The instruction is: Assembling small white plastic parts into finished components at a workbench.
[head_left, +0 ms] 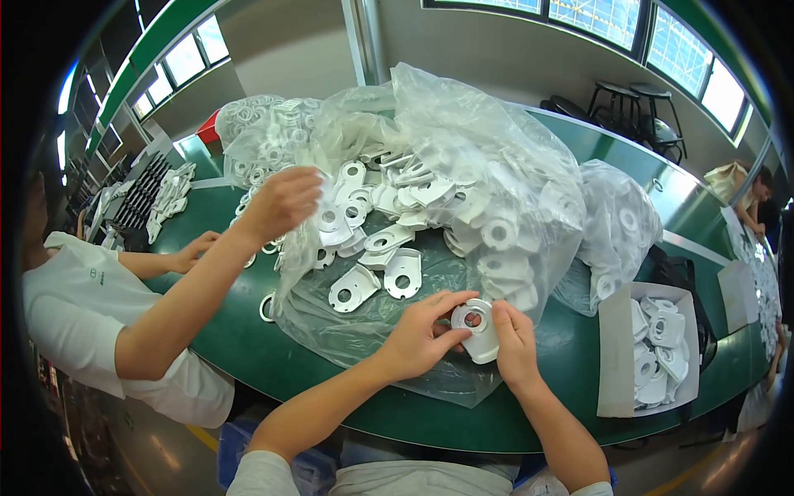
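Observation:
Between my two hands, above the near part of the table, is a white plastic part (482,348) with a round hole at its top end. My left hand (423,335) grips it from the left, its thumb beside the ring. From the right, my right hand (516,339) holds its edge with thumb and fingers. Just beyond lies a large clear plastic bag (513,149), spread open, with a heap of similar white parts (409,194) in it. Two loose ones (403,273) lie on the bag's near side.
At the right stands a cardboard box (614,364) filled with white parts. Another bag (616,215) of them sits behind it. A bag of white rings (265,132) is at the back left. On the left a co-worker (124,322) reaches an arm over the green table (248,322).

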Motion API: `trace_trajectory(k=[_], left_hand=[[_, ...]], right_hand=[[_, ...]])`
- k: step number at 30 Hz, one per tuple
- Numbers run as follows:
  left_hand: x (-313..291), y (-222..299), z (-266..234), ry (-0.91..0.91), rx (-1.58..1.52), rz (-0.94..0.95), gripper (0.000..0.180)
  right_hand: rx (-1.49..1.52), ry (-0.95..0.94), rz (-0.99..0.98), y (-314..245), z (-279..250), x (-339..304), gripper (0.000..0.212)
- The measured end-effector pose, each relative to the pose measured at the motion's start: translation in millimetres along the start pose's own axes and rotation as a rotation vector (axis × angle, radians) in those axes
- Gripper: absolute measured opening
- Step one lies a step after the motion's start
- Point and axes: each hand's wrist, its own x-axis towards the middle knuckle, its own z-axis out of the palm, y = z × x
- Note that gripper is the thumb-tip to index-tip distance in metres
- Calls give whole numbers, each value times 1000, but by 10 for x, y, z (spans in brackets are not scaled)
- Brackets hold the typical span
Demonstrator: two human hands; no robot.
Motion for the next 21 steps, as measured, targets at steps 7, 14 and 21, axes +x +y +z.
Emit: trace_trajectory(k=[7,14,21], left_hand=[[25,-27,-45,54,-168,-130,14],[-36,75,-243,111,308,310,7],[-464,-21,-866,380,597,49,13]], right_hand=[[-86,-131,-9,-45,-23,0,20],[-579,108,-299,-578,-189,-196,16],[-791,754,-501,-1017,-1751,-659,29]])
